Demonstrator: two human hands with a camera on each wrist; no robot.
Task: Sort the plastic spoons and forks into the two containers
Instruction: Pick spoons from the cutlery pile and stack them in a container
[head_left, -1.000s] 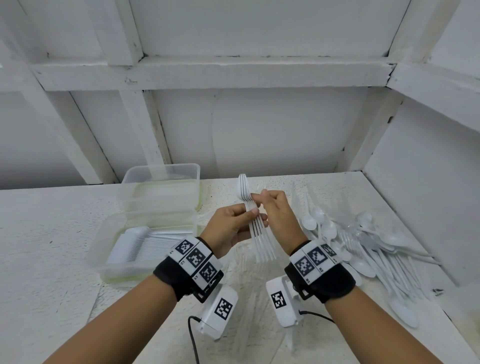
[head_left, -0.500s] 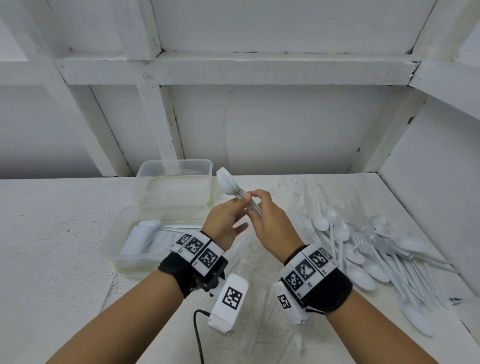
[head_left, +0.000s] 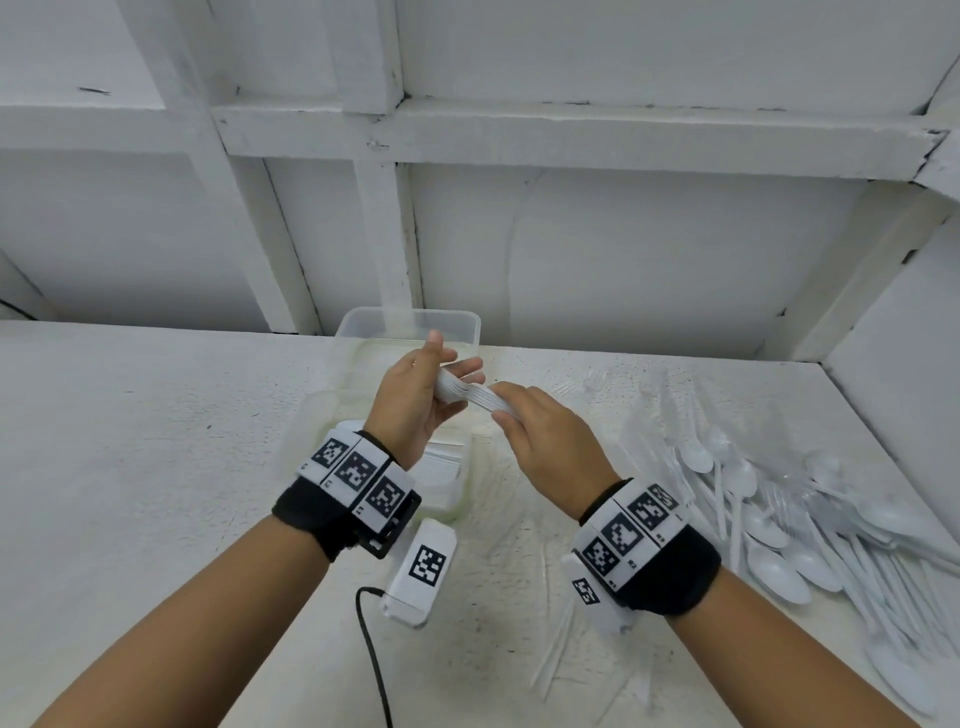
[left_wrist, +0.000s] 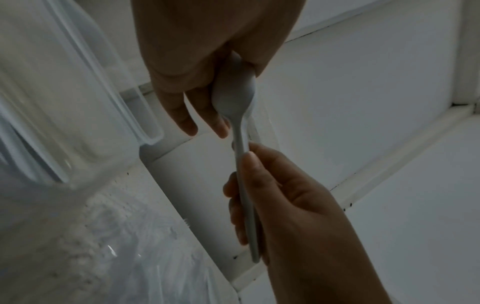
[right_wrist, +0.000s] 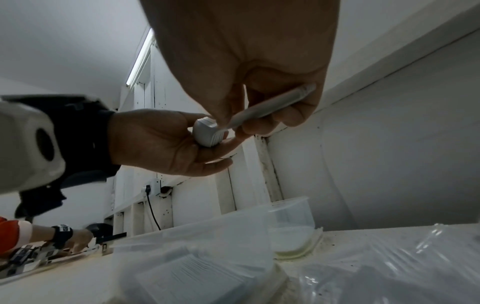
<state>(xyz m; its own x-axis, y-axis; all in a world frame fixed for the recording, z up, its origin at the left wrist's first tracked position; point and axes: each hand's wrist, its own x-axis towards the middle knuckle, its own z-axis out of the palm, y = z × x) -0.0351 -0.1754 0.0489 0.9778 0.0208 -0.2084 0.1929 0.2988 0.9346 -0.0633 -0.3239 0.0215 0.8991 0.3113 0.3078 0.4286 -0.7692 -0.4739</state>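
1. Both hands share one nested stack of forks (head_left: 470, 397), held in the air above the near container (head_left: 447, 488). The far container (head_left: 410, 325) sits just behind it, by the wall.
2. R hand (head_left: 540, 441): thumb + fingers pinched round the handles. The right wrist view shows the handle ends (right_wrist: 306, 88) poking out past the curled fingers.
3. L hand (head_left: 415, 400): fingers fairly straight, cupping the tine end of the stack, thumb alongside; supporting more than clamping, I'd say.
4. Near container already holds a neat stack w/ tines, so prob. the forks' home. Far one looks empty, though I can't be sure thru the plastic.
5. Doing it well, my take: keep the R pinch firm so the nest doesn't fan out. Use the L palm to tap the heads flush, then lower the stack flat, same orientation as those already in.
6. Let go low, not from height; light plastic bounces + scatters.
7. Unsorted pile of spoons and forks (head_left: 779, 519) still lies on the bench (head_left: 130, 441) at right, on clear wrap. Lots left, so the task's approx. mid-way at best.
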